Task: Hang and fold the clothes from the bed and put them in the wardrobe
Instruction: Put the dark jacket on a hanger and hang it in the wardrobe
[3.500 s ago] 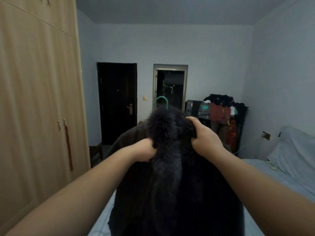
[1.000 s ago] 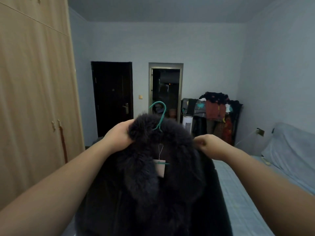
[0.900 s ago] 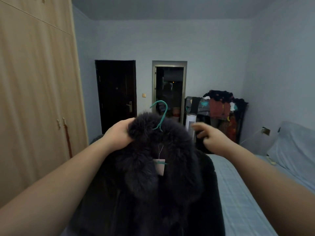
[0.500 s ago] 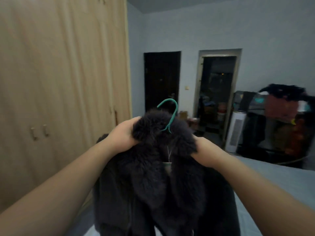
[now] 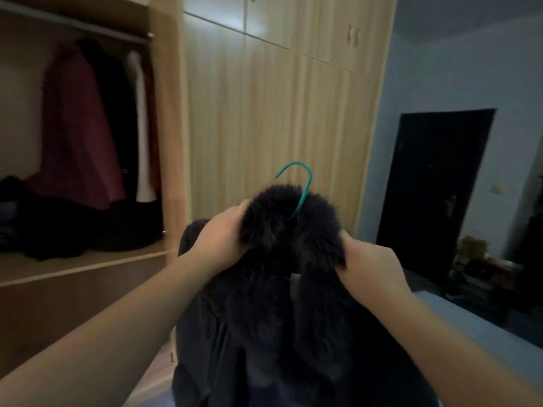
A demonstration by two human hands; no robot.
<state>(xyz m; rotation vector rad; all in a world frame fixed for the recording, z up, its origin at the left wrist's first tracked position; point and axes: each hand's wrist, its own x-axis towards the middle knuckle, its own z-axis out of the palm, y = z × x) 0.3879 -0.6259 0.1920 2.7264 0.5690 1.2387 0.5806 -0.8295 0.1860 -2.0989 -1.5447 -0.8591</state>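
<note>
A: We have the coat (image 5: 282,304) up in front of us, chest-high, already on its hanger; only the green hook (image 5: 299,186) shows above the fur collar (image 5: 289,230).

B: And our hands? The left hand (image 5: 221,239) has its fingers sunk into the collar's left side, the right hand (image 5: 370,268) is clamped on the right side. Both grip fur, apart from each other, with the hook between them.

A: So we are holding the coat, not the hanger. That looks like the risk. If the shoulders are not seated, the hanger could tip or slide out inside the coat once we let the hook take the weight.

B: The coat looks heavy and long; its hem is out of view below. It could drag or catch on the shelf (image 5: 82,259) as we swing it in.

A: The wardrobe (image 5: 264,113) is open on our left, with the rail (image 5: 73,23) high up and a red coat (image 5: 76,127) and others already hanging there. The free space on the rail looks tight.

B: The hook is small and the rail sits well above our hands. We would have to lift blind behind the fur, and might miss the rail.

A: The pile (image 5: 58,227) on the shelf sits right under the hanging spot too, so the hem may bunch on it.

B: The bed (image 5: 484,333) is beside us at the right, if we need to reset.
</note>
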